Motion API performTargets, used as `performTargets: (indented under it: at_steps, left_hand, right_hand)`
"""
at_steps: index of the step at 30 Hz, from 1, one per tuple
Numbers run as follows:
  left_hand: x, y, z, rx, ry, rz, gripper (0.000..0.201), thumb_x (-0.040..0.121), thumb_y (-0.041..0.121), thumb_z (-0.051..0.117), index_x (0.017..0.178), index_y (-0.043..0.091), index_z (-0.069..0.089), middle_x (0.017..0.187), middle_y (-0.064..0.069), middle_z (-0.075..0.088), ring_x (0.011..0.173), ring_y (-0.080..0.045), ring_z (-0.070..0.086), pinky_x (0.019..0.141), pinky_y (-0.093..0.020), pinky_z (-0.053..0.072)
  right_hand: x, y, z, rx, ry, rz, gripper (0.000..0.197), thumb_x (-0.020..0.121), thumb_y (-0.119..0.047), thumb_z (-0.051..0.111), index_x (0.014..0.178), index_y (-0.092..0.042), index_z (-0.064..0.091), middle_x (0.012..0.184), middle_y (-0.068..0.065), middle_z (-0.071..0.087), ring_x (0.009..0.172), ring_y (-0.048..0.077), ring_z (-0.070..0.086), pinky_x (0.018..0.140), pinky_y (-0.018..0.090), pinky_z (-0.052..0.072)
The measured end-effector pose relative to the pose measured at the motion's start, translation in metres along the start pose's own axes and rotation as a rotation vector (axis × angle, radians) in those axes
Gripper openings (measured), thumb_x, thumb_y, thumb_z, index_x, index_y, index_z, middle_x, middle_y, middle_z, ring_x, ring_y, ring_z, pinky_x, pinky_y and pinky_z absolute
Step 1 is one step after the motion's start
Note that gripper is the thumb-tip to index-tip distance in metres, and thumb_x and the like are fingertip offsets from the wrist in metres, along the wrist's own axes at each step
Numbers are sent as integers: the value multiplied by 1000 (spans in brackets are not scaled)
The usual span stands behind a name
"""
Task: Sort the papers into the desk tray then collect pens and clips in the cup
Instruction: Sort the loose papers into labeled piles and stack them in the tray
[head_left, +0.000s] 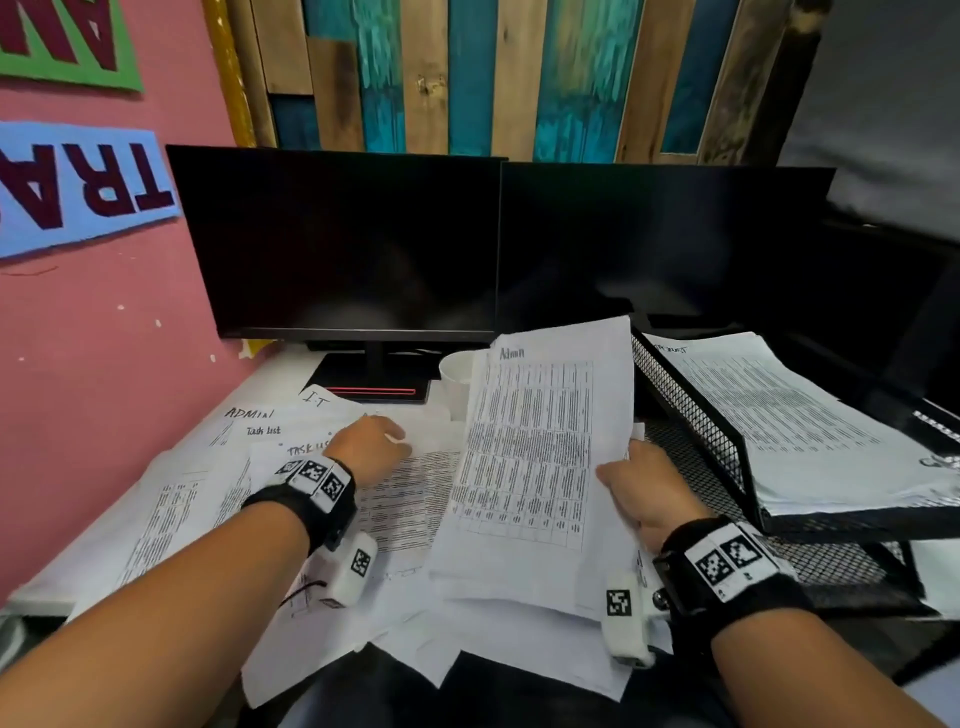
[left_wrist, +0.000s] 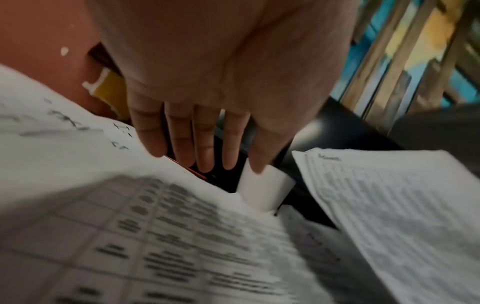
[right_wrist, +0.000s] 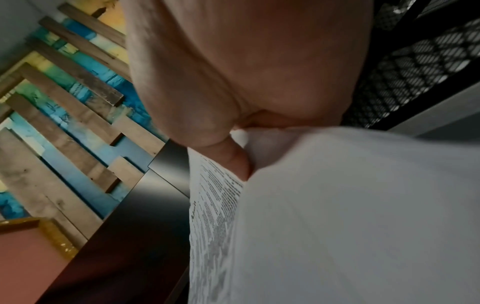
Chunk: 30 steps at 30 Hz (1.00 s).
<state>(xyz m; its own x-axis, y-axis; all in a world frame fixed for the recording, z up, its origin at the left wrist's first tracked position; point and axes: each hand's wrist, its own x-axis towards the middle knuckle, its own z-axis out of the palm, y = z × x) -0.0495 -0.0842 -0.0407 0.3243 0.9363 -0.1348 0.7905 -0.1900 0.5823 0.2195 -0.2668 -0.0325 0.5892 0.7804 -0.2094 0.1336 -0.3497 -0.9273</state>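
Observation:
Printed sheets lie scattered over the white desk, some headed "Admin", "Task list" and "I.T". My left hand hovers low over them with straight fingers and holds nothing. My right hand pinches the right edge of a stack of "Admin" sheets, lifted and tilted beside the black mesh desk tray. In the right wrist view the thumb presses on that stack. The tray's upper tier holds a pile of papers. A white cup stands behind the stack, half hidden. I see no pens or clips.
Two dark monitors stand at the back of the desk, their black base with a red stripe just beyond my left fingers. A pink wall closes the left side. Loose sheets overhang the desk's front edge.

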Motion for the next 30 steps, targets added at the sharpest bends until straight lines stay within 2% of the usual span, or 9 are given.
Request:
performTargets:
  at_steps: [6, 10, 15, 19, 21, 24, 27, 29, 30]
  left_hand:
    - [21, -7, 13, 306, -212, -57, 99, 80, 56, 78, 160, 26, 28, 165, -2, 33, 148, -27, 37, 120, -37, 33]
    - [26, -5, 17, 341, -214, -77, 107, 79, 74, 68, 162, 29, 18, 168, -3, 27, 151, -31, 31, 122, -43, 30]
    - [39, -4, 21, 401, -117, -75, 116, 68, 71, 79, 161, 28, 24, 164, -8, 33, 147, -32, 37, 118, -44, 35]
    - [40, -2, 19, 468, -38, -64, 89, 66, 68, 78, 144, 37, 49, 148, 4, 54, 134, -27, 51, 114, -50, 35]
    - [41, -6, 18, 502, -38, -62, 78, 66, 67, 75, 137, 39, 57, 141, 8, 58, 129, -25, 54, 113, -54, 33]
    - [41, -14, 14, 497, -44, -35, 45, 77, 56, 72, 120, 41, 67, 131, 8, 61, 119, -24, 59, 109, -54, 37]
    - [36, -17, 3, 504, 39, 22, 19, 91, 37, 62, 110, 38, 67, 115, 12, 63, 113, -22, 60, 115, -58, 27]
    - [31, -18, -14, 437, 101, 70, 14, 96, 30, 57, 106, 35, 64, 108, 8, 69, 99, -20, 62, 111, -52, 38]
    - [26, -18, -26, 374, 135, 98, 12, 98, 28, 55, 104, 33, 64, 104, 3, 71, 92, -20, 64, 100, -46, 48]
  right_hand:
    - [0, 12, -7, 13, 15, 33, 27, 97, 7, 49, 100, -12, 68, 97, 8, 75, 87, 26, 72, 64, 28, 55]
    - [-2, 15, -5, 20, -16, 27, 29, 97, 7, 50, 97, -15, 70, 95, 5, 77, 87, 24, 73, 67, 29, 56]
    - [-3, 16, -9, 33, -19, 41, 31, 98, 8, 50, 96, -17, 69, 100, 9, 77, 93, 29, 74, 79, 37, 61]
    - [-1, 16, -12, 42, 15, 39, 30, 96, 7, 50, 93, -17, 68, 100, 10, 77, 95, 33, 74, 91, 47, 60]
    - [1, 17, -12, 60, 34, 40, 30, 96, 6, 50, 94, -17, 68, 99, 9, 77, 93, 31, 73, 86, 42, 61]
    - [5, 22, -9, 88, 26, 50, 29, 96, 6, 50, 103, -14, 70, 100, 9, 77, 92, 31, 73, 81, 39, 61]
    - [6, 24, -3, 138, 20, 50, 34, 96, 7, 47, 111, -14, 69, 104, 9, 76, 96, 32, 73, 83, 42, 61]
    - [9, 27, -1, 190, 39, 34, 42, 96, 9, 44, 112, -20, 68, 107, 7, 77, 97, 32, 74, 85, 47, 63]
    - [9, 27, 0, 223, 58, 23, 45, 95, 11, 42, 112, -22, 68, 108, 6, 77, 97, 32, 74, 86, 50, 63]
